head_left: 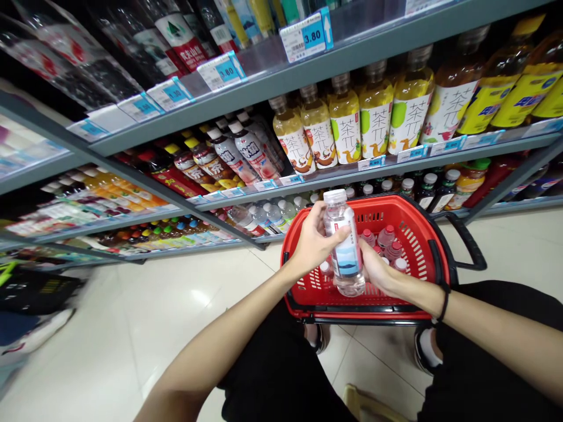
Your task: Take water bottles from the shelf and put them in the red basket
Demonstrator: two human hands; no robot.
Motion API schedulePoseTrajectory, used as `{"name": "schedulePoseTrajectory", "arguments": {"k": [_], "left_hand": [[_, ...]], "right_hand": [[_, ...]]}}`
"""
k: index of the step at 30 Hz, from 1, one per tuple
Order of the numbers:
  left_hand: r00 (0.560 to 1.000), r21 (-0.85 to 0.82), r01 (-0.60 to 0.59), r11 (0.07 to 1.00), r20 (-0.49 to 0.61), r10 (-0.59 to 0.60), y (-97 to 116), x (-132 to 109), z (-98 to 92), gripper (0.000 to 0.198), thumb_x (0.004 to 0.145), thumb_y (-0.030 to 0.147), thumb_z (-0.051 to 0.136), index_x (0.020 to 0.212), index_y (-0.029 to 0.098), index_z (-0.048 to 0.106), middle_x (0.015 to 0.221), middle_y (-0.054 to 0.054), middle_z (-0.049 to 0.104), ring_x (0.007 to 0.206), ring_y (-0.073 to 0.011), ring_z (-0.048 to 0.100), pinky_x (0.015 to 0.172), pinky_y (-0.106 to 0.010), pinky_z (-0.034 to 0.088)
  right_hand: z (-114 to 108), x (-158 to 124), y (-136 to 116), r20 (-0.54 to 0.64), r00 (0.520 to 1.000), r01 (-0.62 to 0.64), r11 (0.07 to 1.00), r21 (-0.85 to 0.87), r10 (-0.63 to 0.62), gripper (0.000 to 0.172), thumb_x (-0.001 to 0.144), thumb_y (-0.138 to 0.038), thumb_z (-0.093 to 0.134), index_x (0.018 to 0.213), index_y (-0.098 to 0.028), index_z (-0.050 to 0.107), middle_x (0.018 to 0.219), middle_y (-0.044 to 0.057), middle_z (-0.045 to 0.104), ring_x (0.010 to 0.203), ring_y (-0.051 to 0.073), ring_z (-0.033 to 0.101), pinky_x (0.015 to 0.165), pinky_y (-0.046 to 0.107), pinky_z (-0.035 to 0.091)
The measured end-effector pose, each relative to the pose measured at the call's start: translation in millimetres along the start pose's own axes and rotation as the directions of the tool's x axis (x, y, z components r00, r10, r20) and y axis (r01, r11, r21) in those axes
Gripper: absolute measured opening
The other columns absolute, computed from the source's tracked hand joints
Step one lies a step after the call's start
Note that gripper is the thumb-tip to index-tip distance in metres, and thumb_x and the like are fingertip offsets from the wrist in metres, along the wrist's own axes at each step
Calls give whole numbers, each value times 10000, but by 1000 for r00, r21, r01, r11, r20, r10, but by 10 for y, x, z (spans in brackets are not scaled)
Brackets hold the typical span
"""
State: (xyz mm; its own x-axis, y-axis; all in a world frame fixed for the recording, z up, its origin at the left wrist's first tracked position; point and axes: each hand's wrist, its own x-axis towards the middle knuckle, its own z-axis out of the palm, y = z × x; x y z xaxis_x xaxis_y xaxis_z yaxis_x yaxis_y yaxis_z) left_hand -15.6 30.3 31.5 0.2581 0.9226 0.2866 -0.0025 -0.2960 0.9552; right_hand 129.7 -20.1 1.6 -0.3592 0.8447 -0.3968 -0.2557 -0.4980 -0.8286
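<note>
My left hand [314, 237] is wrapped around a clear plastic water bottle [345, 258] with a white cap and a white and blue label, its thumb across the label. The bottle is held nearly upright above a red shopping basket [409, 205]. From the other side my right hand [378, 269] grips the same bottle low down; its fingertips are hidden behind it. Inside the basket stand several small bottles [387, 236] with pink and white caps, partly covered by my hands.
Shelves of drinks run along the front, with tea bottles [376, 117] on the middle shelf and price tags [308, 35] on the edges. The basket's black handle [470, 243] sticks out to the right. Another person's shoe [39, 334] is at the left on the tiled floor [176, 310].
</note>
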Motion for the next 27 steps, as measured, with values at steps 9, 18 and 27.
{"name": "schedulePoseTrajectory", "arguments": {"k": [9, 18, 27], "left_hand": [[998, 18, 44, 999, 37, -45, -61, 86, -106, 581, 808, 573, 792, 1180, 182, 577, 1106, -89, 697, 969, -209, 680, 895, -338, 558], [993, 508, -7, 862, 105, -54, -118, 202, -409, 475, 903, 606, 680, 981, 139, 716, 912, -62, 729, 812, -217, 648, 745, -313, 518], [972, 487, 83, 870, 155, -179, -489, 239, -460, 484, 741, 510, 854, 1015, 121, 772, 927, -70, 778, 822, -232, 708, 757, -316, 554]], "right_hand": [[96, -69, -176, 14, 989, -150, 989, 20, 149, 687, 1117, -511, 109, 1403, -164, 628, 886, 84, 773, 669, 220, 683, 686, 372, 599], [-202, 128, 105, -24, 994, -109, 943, -314, 107, 832, 1004, -799, 189, 1007, -191, 757, 579, 72, 644, 468, 189, 516, 499, 350, 510], [-448, 59, -515, 15, 999, 20, 106, -994, -45, 524, 1088, -444, 332, 1058, -120, 742, 1021, 220, 756, 992, 386, 734, 957, 588, 519]]}}
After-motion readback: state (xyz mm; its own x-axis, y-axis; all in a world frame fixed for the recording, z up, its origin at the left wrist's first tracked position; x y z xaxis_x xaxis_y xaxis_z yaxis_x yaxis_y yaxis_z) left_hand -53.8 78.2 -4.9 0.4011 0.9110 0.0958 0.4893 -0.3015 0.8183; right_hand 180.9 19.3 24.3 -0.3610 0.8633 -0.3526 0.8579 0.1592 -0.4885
